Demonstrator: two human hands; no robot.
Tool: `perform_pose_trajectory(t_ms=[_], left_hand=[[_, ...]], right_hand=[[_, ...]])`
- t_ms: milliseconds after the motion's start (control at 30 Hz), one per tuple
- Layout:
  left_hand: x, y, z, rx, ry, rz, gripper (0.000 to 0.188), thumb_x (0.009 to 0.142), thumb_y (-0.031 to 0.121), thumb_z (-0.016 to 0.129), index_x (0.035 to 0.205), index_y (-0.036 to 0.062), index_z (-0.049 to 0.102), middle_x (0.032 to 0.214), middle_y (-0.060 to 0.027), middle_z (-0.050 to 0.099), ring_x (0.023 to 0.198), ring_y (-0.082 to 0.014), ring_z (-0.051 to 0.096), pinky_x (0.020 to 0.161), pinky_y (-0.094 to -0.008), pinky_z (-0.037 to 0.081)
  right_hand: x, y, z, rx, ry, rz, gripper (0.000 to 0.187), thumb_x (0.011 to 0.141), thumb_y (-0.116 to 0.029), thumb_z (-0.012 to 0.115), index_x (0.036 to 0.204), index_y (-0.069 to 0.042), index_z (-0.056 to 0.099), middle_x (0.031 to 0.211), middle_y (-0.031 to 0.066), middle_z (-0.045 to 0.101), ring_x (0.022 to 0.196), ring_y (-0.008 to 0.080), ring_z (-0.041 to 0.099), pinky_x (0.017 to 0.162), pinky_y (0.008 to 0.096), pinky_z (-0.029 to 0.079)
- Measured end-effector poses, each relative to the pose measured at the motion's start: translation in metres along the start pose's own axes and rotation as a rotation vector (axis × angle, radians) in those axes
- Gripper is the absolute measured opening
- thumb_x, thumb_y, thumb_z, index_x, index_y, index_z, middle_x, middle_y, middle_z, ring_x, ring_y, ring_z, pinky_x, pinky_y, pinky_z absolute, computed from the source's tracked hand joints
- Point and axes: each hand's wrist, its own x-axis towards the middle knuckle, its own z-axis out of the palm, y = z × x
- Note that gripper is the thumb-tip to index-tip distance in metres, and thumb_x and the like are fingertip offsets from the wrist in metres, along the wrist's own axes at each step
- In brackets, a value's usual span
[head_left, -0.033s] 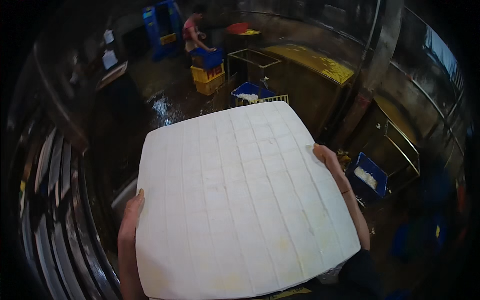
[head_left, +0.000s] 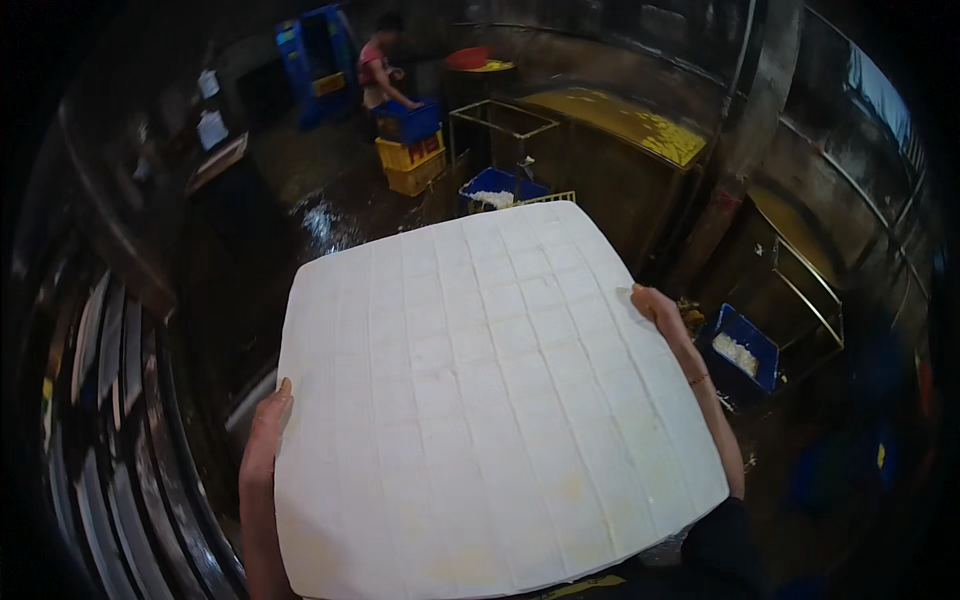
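Observation:
A large white tofu slab (head_left: 480,400) with a grid of shallow lines fills the middle of the view. It looks square with rounded corners, and faint yellowish patches show near its close edge. My left hand (head_left: 268,415) grips the left edge, thumb up on the rim and fingers hidden beneath. On the far part of the right edge, my right hand (head_left: 658,308) holds on the same way, its fingers also out of sight. The slab lies tilted between both hands, close in front of my body. Whatever supports its underside is hidden.
Dark metal rails (head_left: 130,440) run along the left. Ahead, a person (head_left: 385,75) stands at a blue crate (head_left: 408,122) on yellow crates (head_left: 412,165). Blue bins with white bits sit beyond the slab (head_left: 500,188) and at right (head_left: 742,350). A post (head_left: 750,130) rises there. The floor looks wet.
The slab and both hands sit slightly farther right in the view, while the person and crates ahead have shifted slightly left. The hold on the slab is the same.

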Motion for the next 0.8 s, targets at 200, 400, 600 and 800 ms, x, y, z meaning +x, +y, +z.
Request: perform_pose_trajectory(t_ms=[200,400,600,800], left_hand=[[0.278,0.056,0.046,0.018,-0.101,0.034,0.076,0.094,0.055,0.053,0.136,-0.0083,0.049,0.137,-0.0165,0.052,0.127,-0.0237,0.046,0.109,-0.0341,0.031],[0.496,0.161,0.126,0.09,-0.231,0.049,0.075,0.094,0.053,0.054,0.137,-0.0078,0.047,0.139,-0.015,0.048,0.128,-0.0223,0.043,0.108,-0.0346,0.032],[0.716,0.238,0.194,0.082,-0.356,0.092,0.076,0.094,0.055,0.054,0.136,-0.0073,0.049,0.138,-0.0142,0.05,0.127,-0.0217,0.043,0.108,-0.0339,0.031],[0.958,0.279,0.28,0.254,-0.532,0.161,0.079,0.093,0.057,0.055,0.137,-0.0077,0.047,0.139,-0.0158,0.049,0.13,-0.0221,0.04,0.11,-0.0339,0.029]], right_hand=[[0.179,-0.055,0.033,0.057,0.054,0.047,0.036,0.09,-0.038,0.054,0.1,-0.004,0.063,0.091,0.0013,0.063,0.074,0.0088,0.056,0.067,0.0262,0.046],[0.379,-0.098,0.04,-0.097,0.224,-0.099,0.042,0.092,-0.04,0.053,0.105,-0.002,0.063,0.104,0.0034,0.061,0.088,0.01,0.055,0.078,0.0271,0.046],[0.545,-0.129,0.093,0.135,0.293,-0.056,0.038,0.093,-0.038,0.052,0.105,-0.004,0.063,0.1,0.0043,0.062,0.089,0.0119,0.056,0.079,0.0291,0.046],[0.705,-0.116,0.109,0.171,0.563,-0.084,0.037,0.092,-0.037,0.054,0.105,-0.003,0.064,0.097,0.0047,0.063,0.086,0.0116,0.058,0.076,0.029,0.048]])
